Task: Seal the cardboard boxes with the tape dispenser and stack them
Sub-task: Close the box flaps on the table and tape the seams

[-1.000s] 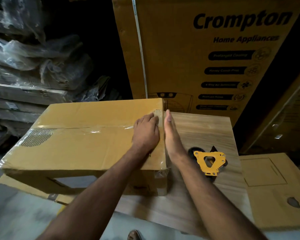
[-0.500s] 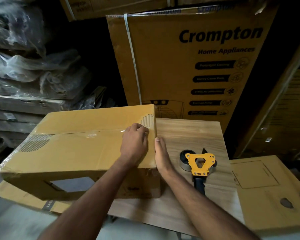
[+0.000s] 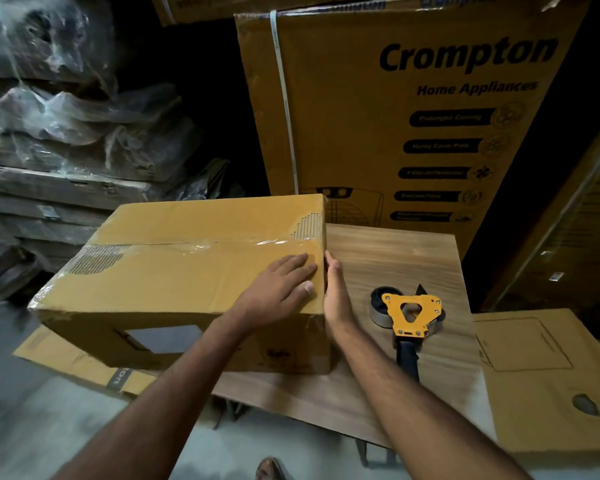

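The tape end is being pressed down at the right edge of the box (image 3: 194, 271), which is lying on the bench (image 3: 388, 258): the left hand (image 3: 281, 289) is being held flat on top, fingers straight, and the right hand (image 3: 336, 292) flat against the side (neither is gripping anything). Firm strokes along the strip are being called for, so no bubbles are left. The box's long axis is running left to right, as is the taped seam, while the dispenser (image 3: 409, 317) is lying near the right hand, handle pointing toward the person.
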### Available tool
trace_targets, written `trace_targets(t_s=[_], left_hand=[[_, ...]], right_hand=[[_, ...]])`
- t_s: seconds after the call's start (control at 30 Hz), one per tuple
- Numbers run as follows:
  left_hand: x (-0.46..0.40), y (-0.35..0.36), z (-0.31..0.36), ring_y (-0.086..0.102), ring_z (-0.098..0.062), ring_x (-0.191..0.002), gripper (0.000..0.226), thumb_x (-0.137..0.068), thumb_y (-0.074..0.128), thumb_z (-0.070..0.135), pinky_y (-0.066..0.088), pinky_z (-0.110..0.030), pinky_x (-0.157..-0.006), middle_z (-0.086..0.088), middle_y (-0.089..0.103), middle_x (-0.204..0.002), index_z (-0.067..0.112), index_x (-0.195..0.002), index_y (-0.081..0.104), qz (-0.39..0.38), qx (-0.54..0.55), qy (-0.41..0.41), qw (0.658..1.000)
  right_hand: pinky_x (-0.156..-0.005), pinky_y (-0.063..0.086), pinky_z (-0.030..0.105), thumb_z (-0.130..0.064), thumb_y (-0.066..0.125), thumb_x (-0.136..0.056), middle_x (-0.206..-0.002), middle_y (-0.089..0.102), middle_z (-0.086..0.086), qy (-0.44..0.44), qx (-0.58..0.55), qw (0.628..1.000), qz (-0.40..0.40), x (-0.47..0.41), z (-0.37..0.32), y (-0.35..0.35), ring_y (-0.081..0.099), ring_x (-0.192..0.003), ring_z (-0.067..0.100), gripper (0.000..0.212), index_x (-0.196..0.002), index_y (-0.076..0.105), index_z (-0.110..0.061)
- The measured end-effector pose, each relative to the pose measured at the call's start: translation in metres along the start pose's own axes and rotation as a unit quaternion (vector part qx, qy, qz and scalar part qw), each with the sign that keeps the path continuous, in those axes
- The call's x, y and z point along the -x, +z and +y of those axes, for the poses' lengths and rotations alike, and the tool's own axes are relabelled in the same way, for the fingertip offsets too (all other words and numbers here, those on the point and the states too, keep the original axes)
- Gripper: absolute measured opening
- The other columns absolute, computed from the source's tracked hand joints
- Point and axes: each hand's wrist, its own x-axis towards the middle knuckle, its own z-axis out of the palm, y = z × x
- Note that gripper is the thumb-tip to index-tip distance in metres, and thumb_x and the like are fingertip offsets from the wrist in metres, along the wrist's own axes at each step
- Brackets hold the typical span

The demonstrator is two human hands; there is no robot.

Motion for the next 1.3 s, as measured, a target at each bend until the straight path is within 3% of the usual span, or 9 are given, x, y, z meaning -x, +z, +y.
trace_targets(t_s=[0.17,0.3,0.53,0.67,0.77,0.83,0.97,1.07,1.3], left_hand=[[0.004,0.006,0.007,-0.002,-0.026,-0.153,0.106,-0.074,0.017,0.091,0.007,-0.044,-0.124,-0.007,-0.004,-0.167,0.028,-0.159,0.000,-0.059,-0.149,0.005,0.987],[0.004,0.010,0.012,-0.007,-0.031,-0.152,0.103,-0.086,0.035,0.079,0.000,-0.044,-0.122,-0.014,-0.011,-0.165,0.019,-0.158,-0.010,-0.068,-0.234,0.016,0.970],[0.002,0.006,0.012,-0.009,-0.030,-0.152,0.105,-0.088,0.054,0.066,0.001,-0.044,-0.122,-0.011,-0.012,-0.165,0.020,-0.157,-0.010,-0.068,-0.207,0.025,0.976],[-0.002,-0.009,0.006,-0.009,-0.029,-0.152,0.113,-0.073,0.043,0.078,0.006,-0.049,-0.124,-0.007,-0.010,-0.166,0.021,-0.158,-0.006,-0.120,-0.118,0.012,0.986],[-0.006,-0.034,0.012,0.005,-0.022,-0.150,0.099,-0.072,0.037,0.069,0.012,-0.048,-0.121,0.002,0.004,-0.166,0.024,-0.158,0.017,-0.167,0.112,-0.057,0.978],[-0.015,-0.044,0.013,0.027,-0.020,-0.142,0.070,-0.084,0.043,0.048,0.026,-0.039,-0.115,0.001,0.029,-0.157,0.021,-0.149,0.044,-0.108,0.241,-0.101,0.959],[-0.034,-0.018,0.009,0.040,-0.030,-0.136,0.043,-0.103,0.041,0.028,0.030,-0.041,-0.112,-0.011,0.044,-0.148,0.015,-0.143,0.048,0.116,0.045,-0.174,0.977],[-0.036,0.002,0.009,0.025,-0.031,-0.146,0.047,-0.106,0.032,0.033,0.019,-0.047,-0.118,-0.010,0.029,-0.160,0.018,-0.150,0.037,0.094,-0.047,-0.165,0.981],[-0.040,0.002,0.005,0.014,-0.028,-0.151,0.051,-0.107,0.025,0.034,0.012,-0.047,-0.121,-0.007,0.019,-0.164,0.015,-0.155,0.026,0.055,-0.076,-0.148,0.985]], right_hand=[[-0.116,0.035,0.051,-0.075,0.039,-0.085,-0.153,0.044,0.002,-0.001,0.011,1.000,0.020,0.008,0.010,-0.003,0.044,-0.139,0.018,0.069,-0.142,0.044,-0.037],[-0.121,0.026,0.046,-0.063,0.031,-0.092,-0.158,0.037,-0.003,-0.031,0.046,0.998,0.015,0.017,0.018,-0.004,0.034,-0.145,0.010,0.071,-0.151,0.037,-0.024],[-0.123,0.020,0.037,-0.045,0.028,-0.095,-0.164,0.022,-0.004,-0.092,0.219,0.971,-0.019,0.024,0.021,-0.013,0.020,-0.148,0.007,0.066,-0.157,0.022,-0.021],[-0.113,0.020,0.025,-0.039,0.031,-0.097,-0.166,0.011,-0.001,-0.168,0.320,0.930,-0.057,0.025,0.009,-0.024,0.009,-0.145,0.001,0.067,-0.159,0.015,-0.020],[-0.118,0.013,0.038,-0.034,0.034,-0.099,-0.164,0.017,-0.002,-0.265,0.421,0.867,-0.040,0.029,0.005,-0.032,0.009,-0.147,0.006,0.055,-0.151,0.039,-0.018],[-0.118,0.014,0.048,-0.034,0.037,-0.097,-0.157,0.038,0.001,-0.324,0.450,0.832,0.009,0.034,0.003,-0.034,0.025,-0.148,0.015,0.048,-0.136,0.060,-0.017],[-0.113,0.027,0.056,-0.034,0.040,-0.097,-0.129,0.067,-0.001,-0.401,0.464,0.790,0.007,0.045,0.005,-0.033,0.050,-0.134,0.017,0.042,-0.118,0.071,-0.015],[-0.114,0.025,0.058,-0.038,0.034,-0.099,-0.133,0.064,-0.003,-0.412,0.497,0.764,-0.020,0.044,0.010,-0.043,0.047,-0.137,0.015,0.048,-0.124,0.069,-0.018],[-0.120,0.007,0.059,-0.036,0.025,-0.097,-0.141,0.058,-0.005,-0.380,0.545,0.740,-0.105,0.003,-0.014,-0.053,0.032,-0.146,0.012,0.055,-0.134,0.063,-0.021]])
